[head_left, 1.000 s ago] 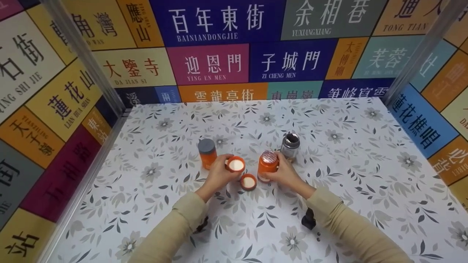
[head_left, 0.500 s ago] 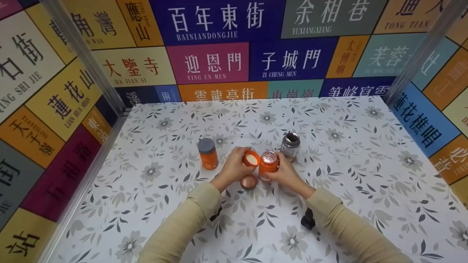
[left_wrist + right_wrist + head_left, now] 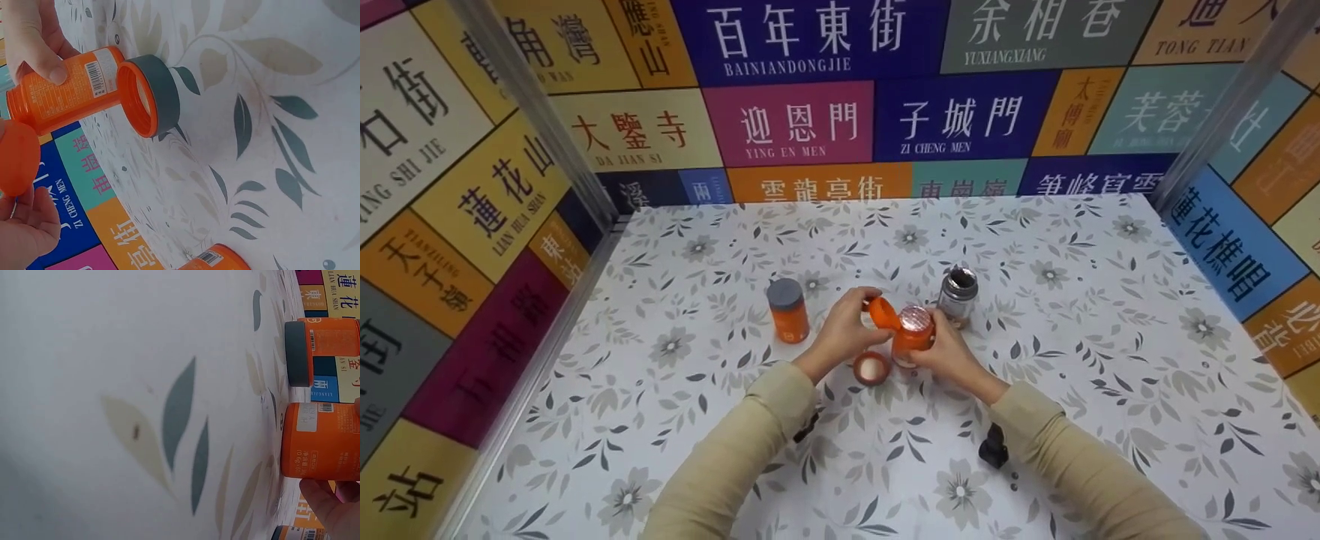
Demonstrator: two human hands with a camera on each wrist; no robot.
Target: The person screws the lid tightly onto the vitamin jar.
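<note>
My left hand (image 3: 846,324) holds an orange lid (image 3: 883,313), its thumb and fingers at the rim. Tipped on edge, the lid is right beside the mouth of an orange bottle (image 3: 913,346). A silvery foil seal covers that bottle's mouth. My right hand (image 3: 949,349) grips the bottle from its right side; in the right wrist view its base meets the table. In the left wrist view the held lid (image 3: 18,157) shows its smooth orange face. Just in front of the bottle lies a grey cap (image 3: 163,93) with an orange inside and pale liner, opening upward.
Left of my hands stands another orange bottle (image 3: 787,315) with a grey cap on. A grey jar (image 3: 958,296) with torn foil at its open mouth stands close behind my right hand. The flower-patterned table (image 3: 720,435) ends at walls of coloured signs (image 3: 799,124).
My left hand has moved right and slightly away from me, bringing the lid from facing up to tipped beside the foil-topped bottle. My right hand stays on the bottle.
</note>
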